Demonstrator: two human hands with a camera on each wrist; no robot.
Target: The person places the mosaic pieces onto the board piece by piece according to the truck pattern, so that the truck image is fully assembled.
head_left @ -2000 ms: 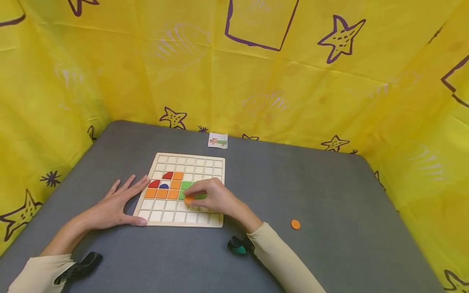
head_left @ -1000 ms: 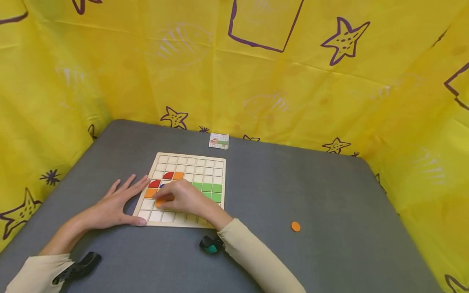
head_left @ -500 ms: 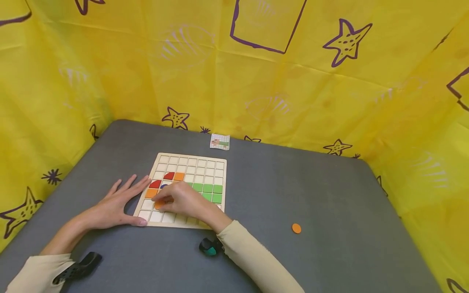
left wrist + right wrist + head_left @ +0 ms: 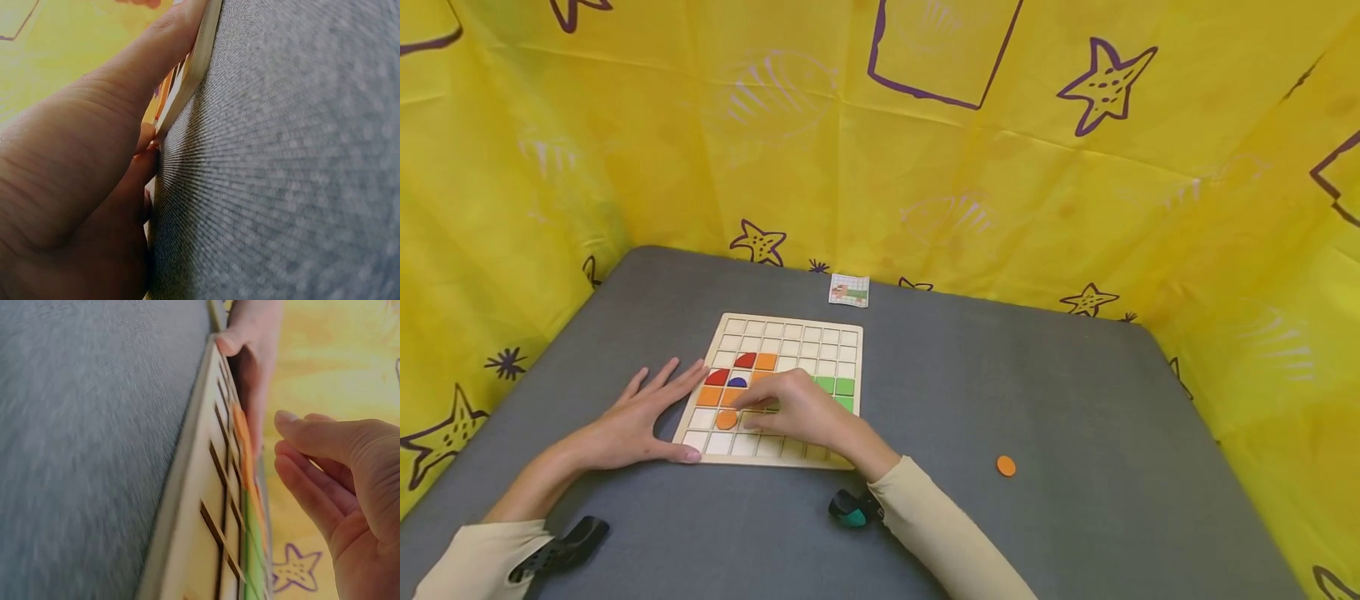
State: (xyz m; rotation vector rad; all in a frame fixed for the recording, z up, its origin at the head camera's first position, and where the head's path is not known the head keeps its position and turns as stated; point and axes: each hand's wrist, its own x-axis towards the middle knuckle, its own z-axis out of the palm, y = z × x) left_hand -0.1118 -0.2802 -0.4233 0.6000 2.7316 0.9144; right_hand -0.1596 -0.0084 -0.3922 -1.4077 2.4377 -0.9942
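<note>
A wooden grid board [image 4: 790, 460] lies on the grey table, holding red, orange, green and blue pieces. In the head view, my left hand [image 4: 625, 421] spreads its fingers along the board's left side, thumb at the near left corner. My right hand [image 4: 805, 408] hovers over the middle of the board, thumb and fingers parted with nothing between them, as the right wrist view also shows. It hides some green and orange tiles. Just left of its fingertips, an orange disc [image 4: 726, 419] lies on a cell below the row of orange squares [image 4: 707, 396].
Another orange disc [image 4: 1006, 466] lies on the grey table [image 4: 1075, 400] to the right of the board. A small picture card [image 4: 849, 291] with a grid drawing lies near the back edge. A yellow patterned cloth [image 4: 925, 167] surrounds the table.
My right hand carried the orange disc left across the board and set it on a cell at the lower left. It has let go and drawn back slightly right. My left hand stayed put.
</note>
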